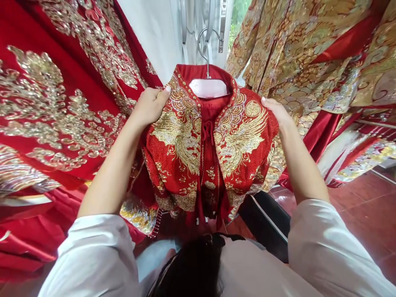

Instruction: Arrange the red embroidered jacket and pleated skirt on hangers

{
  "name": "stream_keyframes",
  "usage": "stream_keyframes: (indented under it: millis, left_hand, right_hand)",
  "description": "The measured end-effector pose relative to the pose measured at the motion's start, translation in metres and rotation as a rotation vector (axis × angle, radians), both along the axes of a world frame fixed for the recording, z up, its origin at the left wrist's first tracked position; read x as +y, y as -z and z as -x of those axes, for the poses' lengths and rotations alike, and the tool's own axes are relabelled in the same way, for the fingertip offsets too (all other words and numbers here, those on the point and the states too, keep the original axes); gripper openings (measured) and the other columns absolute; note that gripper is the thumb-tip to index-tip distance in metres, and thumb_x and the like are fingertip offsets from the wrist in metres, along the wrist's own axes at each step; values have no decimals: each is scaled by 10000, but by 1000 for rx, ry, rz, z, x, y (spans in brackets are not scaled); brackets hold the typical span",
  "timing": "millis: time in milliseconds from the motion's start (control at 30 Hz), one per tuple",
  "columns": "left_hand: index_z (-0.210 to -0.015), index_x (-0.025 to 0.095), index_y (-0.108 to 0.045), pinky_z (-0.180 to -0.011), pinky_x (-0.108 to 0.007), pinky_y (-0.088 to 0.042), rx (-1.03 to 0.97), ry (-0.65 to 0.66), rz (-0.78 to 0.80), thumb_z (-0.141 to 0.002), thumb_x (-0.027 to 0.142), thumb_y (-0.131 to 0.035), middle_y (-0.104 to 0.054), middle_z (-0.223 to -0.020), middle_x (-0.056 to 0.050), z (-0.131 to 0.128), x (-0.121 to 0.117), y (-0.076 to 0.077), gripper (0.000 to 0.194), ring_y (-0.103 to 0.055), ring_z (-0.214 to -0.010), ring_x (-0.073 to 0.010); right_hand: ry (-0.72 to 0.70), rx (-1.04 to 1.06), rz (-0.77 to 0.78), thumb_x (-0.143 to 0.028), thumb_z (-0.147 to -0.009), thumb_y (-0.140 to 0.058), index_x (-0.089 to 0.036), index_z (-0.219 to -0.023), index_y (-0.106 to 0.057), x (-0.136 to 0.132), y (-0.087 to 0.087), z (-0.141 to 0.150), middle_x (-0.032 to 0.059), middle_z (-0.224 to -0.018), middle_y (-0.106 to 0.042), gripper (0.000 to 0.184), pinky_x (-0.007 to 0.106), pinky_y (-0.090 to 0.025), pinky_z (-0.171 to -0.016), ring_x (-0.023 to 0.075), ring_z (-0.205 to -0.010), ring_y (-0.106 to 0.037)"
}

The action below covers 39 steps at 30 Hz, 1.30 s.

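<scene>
A red jacket with gold embroidery hangs in front of me on a hanger with a metal hook. Its front is parted, and a red tie shows at the neck. My left hand grips the jacket's shoulder on the left, thumb on top and fingers hidden behind the cloth. On the opposite shoulder, my right hand is closed the same way, its thumb tip pressed on the fabric. The hanger's hook stands upright near some white bars.
Red garments with gold sequins hang close on the left. Gold patterned garments hang on the right. Behind are a white panel and a metal door latch. A black object stands on the red tiled floor.
</scene>
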<state>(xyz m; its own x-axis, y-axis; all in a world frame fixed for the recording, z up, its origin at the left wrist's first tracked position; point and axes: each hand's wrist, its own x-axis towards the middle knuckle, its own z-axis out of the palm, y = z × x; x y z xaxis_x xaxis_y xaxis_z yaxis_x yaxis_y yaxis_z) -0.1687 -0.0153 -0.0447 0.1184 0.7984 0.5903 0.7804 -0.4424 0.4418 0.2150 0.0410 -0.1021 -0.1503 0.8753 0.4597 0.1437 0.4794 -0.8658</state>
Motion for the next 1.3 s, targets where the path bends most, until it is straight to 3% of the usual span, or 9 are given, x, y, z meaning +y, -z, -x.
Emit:
stream_keyframes:
  millis: [200,400,500,600,733,900,1100,1200,1300]
  left_hand:
    - [-494,219,-357,-634,-372,-437,-61,157,93,-572,966,-330,-362,-460,-2,4,5,-2,751,-359,-608,-150]
    - [-730,192,-599,-686,-396,-502,-150,393,380,-634,809,-567,-639,-645,-44,14,12,6,625,-560,-717,-197]
    - [-718,181,-596,-744,-390,-487,-43,169,245,-758,682,-519,-649,-738,-70,3,7,13,508,-611,-818,-237]
    - [-761,172,-604,-855,-426,-441,-7,-259,-46,-845,572,-459,-651,-837,-103,-22,-6,20,434,-609,-950,-300]
    - [-1187,110,-536,-1013,-452,-355,-63,-318,-236,-911,480,-438,-586,-1171,-129,-43,-24,32,472,-504,-1167,-284]
    - [-1381,82,-357,-1156,-531,-21,-21,-357,-402,-859,510,-523,-284,-1483,-160,-64,-61,113,695,-162,-1404,-320]
    - [-1233,82,-521,-1065,-561,-265,41,-436,-143,-809,271,-565,-399,-1344,-254,-82,-98,243,466,-350,-1290,-390]
    - [-1120,59,-555,-945,-458,-430,-12,-428,23,-796,111,-437,-536,-1127,-228,-70,-108,249,349,-532,-1092,-325]
    - [-999,109,-561,-769,-350,-512,17,-341,142,-799,65,-374,-575,-950,-147,-75,-130,229,277,-607,-870,-253]
  right_hand:
    - [27,158,222,-434,-911,-441,-171,-751,-630,-13,16,7,35,-700,-661,361,344,-543,-724,150,-708,-656]
    - [-32,-185,-106,-448,-731,-708,-160,-910,-705,-31,-26,-11,12,-764,-682,340,315,-525,-759,156,-779,-642]
    - [2,-383,-234,-430,-773,-672,-179,-1088,-675,-47,-35,4,16,-949,-689,403,340,-484,-883,170,-924,-626]
    - [310,-502,-322,-438,-887,-498,-154,-1180,-627,-57,-27,35,81,-1086,-653,427,424,-415,-981,229,-1066,-581]
    - [803,-576,-400,-392,-928,-364,-119,-1376,-424,-70,-4,78,176,-1356,-464,528,558,-223,-1083,302,-1305,-374]
    - [1006,-583,-451,-482,-882,-399,-122,-1469,-232,-116,77,122,189,-1523,-156,709,613,-132,-1083,336,-1416,-109]
    - [918,-648,-252,-251,-871,-380,-62,-1305,-465,-138,197,127,245,-1322,-438,482,508,-335,-1001,312,-1233,-413]
    - [854,-494,-143,-164,-818,-324,-80,-1011,-573,-138,203,115,146,-844,-595,326,349,-446,-754,220,-804,-559]
    - [762,-332,-107,-151,-759,-330,-174,-760,-486,-156,179,124,9,-543,-411,158,284,-348,-548,155,-509,-394]
